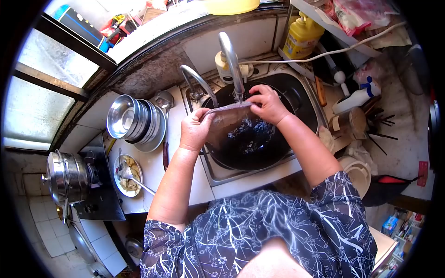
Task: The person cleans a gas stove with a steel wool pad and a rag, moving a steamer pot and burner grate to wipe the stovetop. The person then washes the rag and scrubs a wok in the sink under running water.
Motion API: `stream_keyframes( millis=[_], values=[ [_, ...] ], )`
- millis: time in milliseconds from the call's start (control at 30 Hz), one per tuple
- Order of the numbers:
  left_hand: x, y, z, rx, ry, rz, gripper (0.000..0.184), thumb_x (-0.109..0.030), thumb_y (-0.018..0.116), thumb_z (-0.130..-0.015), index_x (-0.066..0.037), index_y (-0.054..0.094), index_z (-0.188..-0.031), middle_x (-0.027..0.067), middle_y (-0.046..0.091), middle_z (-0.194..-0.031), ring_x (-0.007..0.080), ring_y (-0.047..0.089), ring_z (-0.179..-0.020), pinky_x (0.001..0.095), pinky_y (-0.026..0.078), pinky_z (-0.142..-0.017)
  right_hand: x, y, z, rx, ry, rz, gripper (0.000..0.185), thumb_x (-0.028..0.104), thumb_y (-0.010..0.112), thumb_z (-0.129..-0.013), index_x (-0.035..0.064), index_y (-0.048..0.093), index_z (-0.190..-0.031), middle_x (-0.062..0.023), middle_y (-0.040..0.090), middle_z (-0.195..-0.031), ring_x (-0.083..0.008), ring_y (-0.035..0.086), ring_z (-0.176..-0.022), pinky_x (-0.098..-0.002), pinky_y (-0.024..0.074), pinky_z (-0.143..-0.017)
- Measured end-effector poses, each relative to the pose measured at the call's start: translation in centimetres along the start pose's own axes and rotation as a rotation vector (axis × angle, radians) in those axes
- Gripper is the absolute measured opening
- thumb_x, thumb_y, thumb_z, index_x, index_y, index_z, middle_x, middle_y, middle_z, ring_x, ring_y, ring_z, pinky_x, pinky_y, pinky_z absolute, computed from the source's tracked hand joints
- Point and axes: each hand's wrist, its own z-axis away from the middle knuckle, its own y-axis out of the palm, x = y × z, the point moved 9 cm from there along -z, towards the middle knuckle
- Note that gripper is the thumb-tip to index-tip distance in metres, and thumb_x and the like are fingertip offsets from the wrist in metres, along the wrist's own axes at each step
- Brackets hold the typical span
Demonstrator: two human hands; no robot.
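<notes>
A thin greyish-brown cloth [232, 114] hangs stretched between my hands beneath the tall faucet [227, 46]. My left hand [194, 129] pinches its left corner between thumb and fingers. At the other end, my right hand [267, 104] grips the upper right corner, close to the faucet's mouth. Below the cloth, a large black wok [259, 155] sits in the metal sink [221, 176], with shiny water in its bottom. A second, thinner faucet [198, 76] curves down beside the cloth's left end.
Left of the sink are stacked metal bowls [123, 116], a ladle [164, 100] and a plate of food [134, 188] with a spoon. A steamer pot [67, 178] stands farther left. To the right are a yellow jug [302, 37], a white spray bottle [356, 96] and a jar [351, 121].
</notes>
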Motion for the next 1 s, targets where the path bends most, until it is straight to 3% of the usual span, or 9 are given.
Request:
stream_keyframes(
  millis=[233,433,467,500,567,633,733,767,1000],
  values=[
    [0.1,-1.9,0.1,-0.065,0.058,-0.075,0.013,-0.008,0.062,-0.083,0.002,0.064,-0.090,0.0017,0.064,-0.083,0.0061,0.055,-0.075,0.0197,0.045,-0.069,1.2,-0.4,0.1,-0.035,-0.028,0.150,0.017,0.017,0.061,-0.070,0.0109,0.063,-0.086,-0.0069,0.058,-0.089,-0.0277,0.056,-0.088,-0.0388,0.0457,-0.074],
    [-3.4,-2.6,1.4,-0.205,0.325,-0.448,0.011,-0.013,0.064,-0.081,-0.003,0.066,-0.086,0.0100,0.061,-0.072,0.0207,0.058,-0.065,0.0301,0.047,-0.063,-3.6,0.5,1.0,0.016,0.386,-0.187,0.016,0.018,0.051,-0.085,0.0058,0.058,-0.092,-0.0174,0.060,-0.084,-0.0364,0.058,-0.081,-0.0399,0.0477,-0.072],
    [-3.0,-2.1,1.3,-0.155,0.318,-0.427,0.011,-0.014,0.064,-0.081,-0.004,0.067,-0.085,0.0103,0.059,-0.072,0.0232,0.057,-0.065,0.0314,0.047,-0.063,-3.5,1.4,1.0,0.047,0.418,-0.355,0.015,0.015,0.048,-0.091,0.0044,0.058,-0.094,-0.0060,0.061,-0.074,-0.0142,0.061,-0.067,-0.0282,0.0498,-0.064],
    [-2.4,-1.6,1.2,-0.106,0.311,-0.405,0.011,-0.014,0.063,-0.082,-0.004,0.067,-0.084,0.0107,0.058,-0.071,0.0256,0.057,-0.065,0.0326,0.046,-0.063,-3.2,1.3,1.0,0.053,0.417,-0.353,0.015,0.015,0.048,-0.091,0.0044,0.058,-0.094,-0.0060,0.061,-0.074,-0.0142,0.061,-0.067,-0.0282,0.0498,-0.064],
    [-2.2,-0.6,1.2,-0.082,0.305,-0.394,0.016,-0.017,0.059,-0.086,-0.003,0.067,-0.087,0.0068,0.060,-0.071,0.0188,0.057,-0.063,0.0282,0.046,-0.061,-2.3,3.4,1.9,0.148,0.688,-0.970,0.015,0.013,0.046,-0.092,0.0033,0.056,-0.098,-0.0023,0.061,-0.078,-0.0093,0.060,-0.066,-0.0244,0.0507,-0.063],
    [0.8,2.5,1.5,0.154,-0.177,0.235,0.020,-0.015,0.054,-0.090,0.002,0.065,-0.093,0.0055,0.066,-0.081,0.0122,0.060,-0.068,0.0236,0.047,-0.065,0.5,4.0,1.6,0.194,0.728,-1.195,0.021,0.010,0.044,-0.090,0.0031,0.055,-0.106,-0.0033,0.061,-0.089,-0.0099,0.060,-0.076,-0.0237,0.0505,-0.070],
    [-1.1,4.6,1.5,0.202,0.040,0.158,0.020,-0.015,0.054,-0.091,0.002,0.065,-0.095,0.0038,0.062,-0.085,0.0111,0.056,-0.075,0.0222,0.045,-0.069,4.6,4.5,1.7,0.307,0.531,-1.069,0.043,0.012,0.062,-0.079,-0.0002,0.052,-0.119,-0.0063,0.059,-0.096,-0.0165,0.057,-0.089,-0.0266,0.0448,-0.085],
    [-2.1,4.8,1.5,0.175,0.198,0.026,0.020,-0.015,0.055,-0.090,0.001,0.065,-0.095,0.0045,0.060,-0.087,0.0122,0.055,-0.079,0.0230,0.044,-0.072,5.7,2.7,0.7,0.222,0.216,-0.554,0.046,0.015,0.069,-0.073,0.0008,0.054,-0.114,-0.0095,0.058,-0.089,-0.0227,0.058,-0.085,-0.0297,0.0460,-0.082],
    [0.7,5.3,3.4,0.163,-0.003,0.243,0.019,-0.008,0.062,-0.083,0.000,0.059,-0.100,0.0055,0.052,-0.101,0.0134,0.050,-0.097,0.0256,0.040,-0.088,5.9,0.2,-0.2,0.152,0.192,-0.331,0.017,0.004,0.059,-0.072,0.0035,0.062,-0.089,-0.0139,0.053,-0.084,-0.0317,0.056,-0.078,-0.0348,0.0472,-0.071]
  ],
)
